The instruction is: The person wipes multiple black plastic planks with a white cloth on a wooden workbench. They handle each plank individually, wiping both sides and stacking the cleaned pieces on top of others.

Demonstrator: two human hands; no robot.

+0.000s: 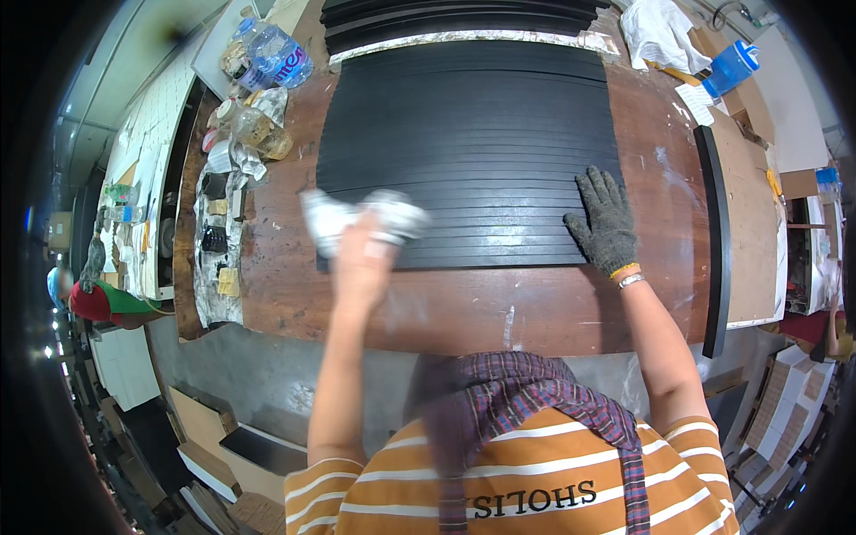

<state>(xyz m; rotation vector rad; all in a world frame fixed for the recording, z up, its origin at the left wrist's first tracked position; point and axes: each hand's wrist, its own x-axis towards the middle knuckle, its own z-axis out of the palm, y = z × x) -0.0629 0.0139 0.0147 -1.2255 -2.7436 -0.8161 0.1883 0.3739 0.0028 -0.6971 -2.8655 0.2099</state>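
My left hand, bare and a little blurred, is closed on a white cloth that lies against the near left part of the black strips. These black strips are laid side by side in a broad flat panel on the brown table. My right hand wears a dark grey knitted glove. Its fingers are spread flat on the right edge of the panel, near the close corner, holding nothing.
More black strips are stacked at the far edge. Bottles and small sponges line the left side. A long black bar lies along the right edge, with a blue bottle and white cloth beyond. Another person's sleeve shows far left.
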